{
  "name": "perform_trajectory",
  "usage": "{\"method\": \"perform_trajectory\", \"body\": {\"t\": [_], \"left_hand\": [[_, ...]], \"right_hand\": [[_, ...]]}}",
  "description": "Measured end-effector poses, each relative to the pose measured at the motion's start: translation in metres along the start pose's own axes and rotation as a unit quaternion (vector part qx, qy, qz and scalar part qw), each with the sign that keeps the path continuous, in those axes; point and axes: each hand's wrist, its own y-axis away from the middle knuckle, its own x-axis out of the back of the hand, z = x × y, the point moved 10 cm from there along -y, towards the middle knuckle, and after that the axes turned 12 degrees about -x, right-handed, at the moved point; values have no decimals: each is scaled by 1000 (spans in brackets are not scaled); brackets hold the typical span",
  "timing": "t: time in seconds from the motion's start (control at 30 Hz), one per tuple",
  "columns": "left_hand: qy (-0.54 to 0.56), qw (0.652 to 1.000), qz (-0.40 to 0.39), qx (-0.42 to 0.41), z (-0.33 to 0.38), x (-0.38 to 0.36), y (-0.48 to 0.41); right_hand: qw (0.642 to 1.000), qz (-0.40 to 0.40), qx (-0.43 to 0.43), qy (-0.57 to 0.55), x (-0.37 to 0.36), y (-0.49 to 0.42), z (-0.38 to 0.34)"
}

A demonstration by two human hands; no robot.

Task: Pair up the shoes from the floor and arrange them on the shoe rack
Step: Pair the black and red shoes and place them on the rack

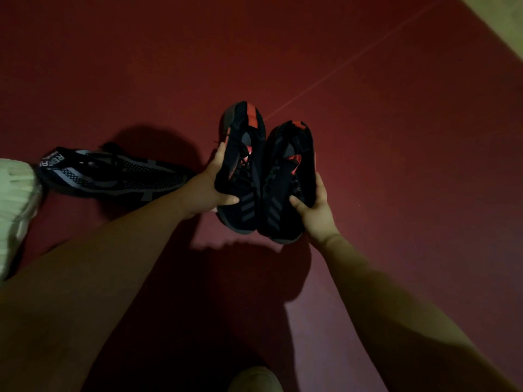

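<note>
Between the two hands, clear of the floor: holding one matched pair, black with red patches. Gripping the left black shoe [240,171] with the left hand [210,188], thumb curled over the upper, fingers wrapped round the outer side. Gripping the right black shoe [285,179] with the right hand [315,206] likewise, thumb on top, fingers round the outside. Pressed side by side, inner edges touching, long axes running straight away from the body, parallel to both forearms; striped ends nearest, red-tabbed ends farthest. Pairing done for these two, by the look of it; placing not yet. No shoe rack anywhere in view, so cannot tell which way to carry them. Just left of the left hand, lying on the red floor [368,137]: a dark blue and grey shoe [113,176], long axis crosswise, one end close to the left wrist, so nearer that hand for a later pick. Farther left, cut off by the frame edge: a white ribbed thing [14,205], likely another shoe, hard to tell.
</note>
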Motion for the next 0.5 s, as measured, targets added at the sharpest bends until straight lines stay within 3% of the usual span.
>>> {"method": "perform_trajectory", "body": {"t": [0.3, 0.5], "left_hand": [[64, 994, 77, -44, 24, 36, 33], [-3, 982, 173, -75, 48, 86, 100]], "right_hand": [[993, -73, 92, 12, -24, 18, -54], [980, -131, 150, 18, -75, 43, -94]]}}
